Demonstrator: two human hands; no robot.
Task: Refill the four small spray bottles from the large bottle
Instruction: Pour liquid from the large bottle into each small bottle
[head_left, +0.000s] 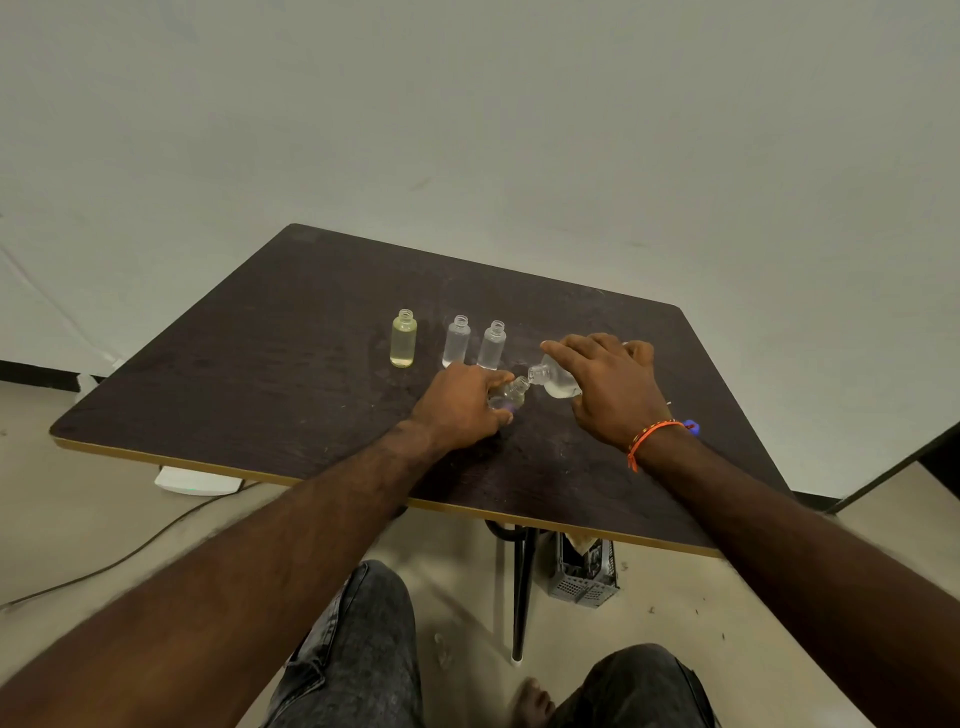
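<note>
Left hand (460, 405) holds a small bottle (508, 396) tilted, fingers curled round its body, low over the tabletop (260, 364). Right hand (608, 387) grips the large bottle (556, 382) tipped sideways, its open neck right at the small bottle's mouth, fingers wrapped over the top of it. I read this as the pour in hand.

Three more small bottles stand upright behind, uncapped: a yellowish one (403, 339) apart at left, two frosted ones (457, 341) (491, 345) side by side.

All look like light, thin plastic cylinders with threaded necks; probably easy to tip, slippery if wetted. I would hold the small bottle at mid-body, firm but not squeezing. Narrow mouths, so spills seem likely. Tabletop dark, scuffed, matt.
</note>
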